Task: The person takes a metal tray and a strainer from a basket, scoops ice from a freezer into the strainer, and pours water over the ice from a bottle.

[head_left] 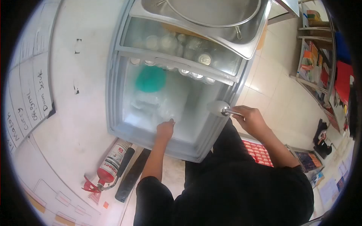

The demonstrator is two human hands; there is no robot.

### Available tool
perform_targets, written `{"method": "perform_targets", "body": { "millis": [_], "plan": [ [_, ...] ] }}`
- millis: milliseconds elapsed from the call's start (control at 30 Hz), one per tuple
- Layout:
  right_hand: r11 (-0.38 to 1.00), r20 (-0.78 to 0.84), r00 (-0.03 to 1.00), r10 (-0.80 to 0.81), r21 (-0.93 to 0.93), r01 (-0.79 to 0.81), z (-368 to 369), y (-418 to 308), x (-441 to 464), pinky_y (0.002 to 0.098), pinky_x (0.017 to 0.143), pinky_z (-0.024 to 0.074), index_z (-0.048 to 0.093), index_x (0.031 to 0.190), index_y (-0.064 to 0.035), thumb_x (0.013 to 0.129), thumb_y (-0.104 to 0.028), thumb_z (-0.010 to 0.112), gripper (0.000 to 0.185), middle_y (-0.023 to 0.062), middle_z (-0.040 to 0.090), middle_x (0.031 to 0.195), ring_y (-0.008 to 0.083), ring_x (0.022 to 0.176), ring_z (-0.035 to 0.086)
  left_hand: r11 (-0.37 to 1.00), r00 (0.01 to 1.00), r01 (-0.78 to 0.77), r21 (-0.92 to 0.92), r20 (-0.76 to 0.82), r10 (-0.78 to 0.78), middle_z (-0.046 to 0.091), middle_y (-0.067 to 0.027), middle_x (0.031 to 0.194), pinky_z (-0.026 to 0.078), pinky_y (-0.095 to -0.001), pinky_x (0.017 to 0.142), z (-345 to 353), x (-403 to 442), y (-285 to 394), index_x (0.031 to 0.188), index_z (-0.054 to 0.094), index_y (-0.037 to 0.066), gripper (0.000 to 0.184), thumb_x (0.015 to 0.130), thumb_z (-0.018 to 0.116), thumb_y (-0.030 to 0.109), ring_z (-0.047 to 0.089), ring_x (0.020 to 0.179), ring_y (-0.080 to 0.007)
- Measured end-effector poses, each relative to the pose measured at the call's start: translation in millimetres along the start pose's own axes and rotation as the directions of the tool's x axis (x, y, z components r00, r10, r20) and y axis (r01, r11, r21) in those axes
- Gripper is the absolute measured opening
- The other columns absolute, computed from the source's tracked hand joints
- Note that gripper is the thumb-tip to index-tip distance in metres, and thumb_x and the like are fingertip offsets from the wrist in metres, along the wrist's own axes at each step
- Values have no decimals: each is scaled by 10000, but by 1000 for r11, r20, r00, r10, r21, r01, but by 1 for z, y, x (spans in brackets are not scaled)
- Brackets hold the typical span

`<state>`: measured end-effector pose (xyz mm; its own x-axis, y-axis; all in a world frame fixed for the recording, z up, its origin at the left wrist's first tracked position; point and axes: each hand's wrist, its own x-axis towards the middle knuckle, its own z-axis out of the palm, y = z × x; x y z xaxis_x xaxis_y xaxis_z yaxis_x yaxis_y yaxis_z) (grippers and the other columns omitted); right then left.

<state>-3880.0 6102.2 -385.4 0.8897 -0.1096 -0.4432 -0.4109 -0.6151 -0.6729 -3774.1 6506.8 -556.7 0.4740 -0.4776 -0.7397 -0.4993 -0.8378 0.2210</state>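
A chest freezer (pixel 113 94) with frosty glass sliding lids stands in front of me. My left hand (pixel 165 130) is closed over its lower glass part; what its fingers hold, if anything, is too small to make out. At the freezer's right edge, my right hand (pixel 250 118) is wrapped round the metal handle of a scoop (pixel 234 112), whose round whitish end lies over the edge. Below the glass a green round thing (pixel 151 79) and several cans (pixel 204 58) show.
A metal tray with a large round pan (pixel 215 11) rests on the freezer's far end. A fire extinguisher (pixel 111 162) and a dark tube (pixel 130 180) lie at the lower left. Shelves (pixel 315 56) stand at the right, a red-and-white crate (pixel 258 150) below my right arm.
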Motion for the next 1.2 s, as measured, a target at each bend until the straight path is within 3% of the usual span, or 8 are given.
{"method": "perform_targets", "body": {
  "millis": [167, 467, 700, 800, 867, 1000, 1100, 1200],
  "plan": [
    [808, 196, 979, 55, -585, 72, 29, -35, 10, 450, 695, 565, 606, 1090, 22, 972, -205, 581, 257, 173, 677, 888, 359, 781, 694, 999, 998, -5, -35, 68, 8, 699, -167, 855, 484, -541, 772, -1, -6, 5, 1088, 582, 117, 187, 1025, 469, 252, 677, 875, -396],
    [988, 54, 998, -10, 152, 1, 64, -129, 89, 518, 690, 490, 614, 947, 31, 1008, -374, 574, 412, 283, 651, 804, 470, 799, 652, 997, 997, -36, -67, -77, 31, 709, -108, 907, 450, -482, 858, 32, -17, 16, 1081, 583, 142, 166, 982, 449, 150, 672, 973, -304],
    [990, -85, 987, -136, 16, 137, 166, -103, 152, 539, 729, 492, 632, 1020, 16, 1014, -352, 567, 374, 301, 660, 873, 504, 863, 635, 999, 990, -39, 21, -132, 41, 707, -64, 924, 430, -433, 897, 44, -14, 23, 1124, 645, 138, 243, 977, 456, 176, 666, 982, -257],
    [998, -151, 988, -24, 54, 32, 219, -91, 168, 563, 756, 492, 609, 1075, 6, 1022, -319, 548, 335, 294, 670, 885, 482, 890, 654, 997, 984, -78, 13, -162, 79, 694, -65, 1027, 425, -433, 917, 32, -31, 31, 1146, 652, 131, 255, 966, 478, 181, 635, 1059, -246],
    [985, -16, 1000, -4, -171, 1, 260, -67, 177, 568, 762, 490, 597, 1110, 1, 1029, -290, 532, 309, 294, 676, 909, 479, 904, 661, 993, 969, -116, 36, -215, 121, 660, -68, 1106, 424, -424, 905, 21, -50, 31, 1195, 646, 135, 279, 965, 495, 180, 603, 1091, -232],
    [952, -74, 996, -58, -305, 32, 300, -32, 205, 565, 762, 494, 570, 1143, 7, 1044, -261, 490, 297, 296, 682, 969, 487, 906, 665, 977, 836, -44, -207, -543, -77, 631, -79, 1098, 429, -459, 909, -14, -87, 7, 1140, 660, 118, 241, 929, 552, 160, 582, 1096, -248],
    [987, -274, 959, -75, 118, 111, 241, -114, 185, 568, 763, 498, 562, 1119, 21, 1051, -263, 460, 309, 306, 677, 979, 508, 900, 651, 953, 704, 23, -302, -671, -230, 629, -90, 1015, 457, -462, 873, -35, -114, -41, 1058, 654, 100, 182, 895, 587, 145, 594, 1032, -287],
    [965, -457, 889, 8, 237, 113, 254, -114, 176, 558, 825, 472, 569, 1124, 16, 1065, -303, 426, 355, 283, 666, 1019, 478, 964, 640, 904, 571, -76, -422, -761, -307, 622, -91, 945, 489, -456, 810, -34, -115, -67, 962, 626, 79, 111, 865, 599, 125, 604, 951, -308]
  ]
}}
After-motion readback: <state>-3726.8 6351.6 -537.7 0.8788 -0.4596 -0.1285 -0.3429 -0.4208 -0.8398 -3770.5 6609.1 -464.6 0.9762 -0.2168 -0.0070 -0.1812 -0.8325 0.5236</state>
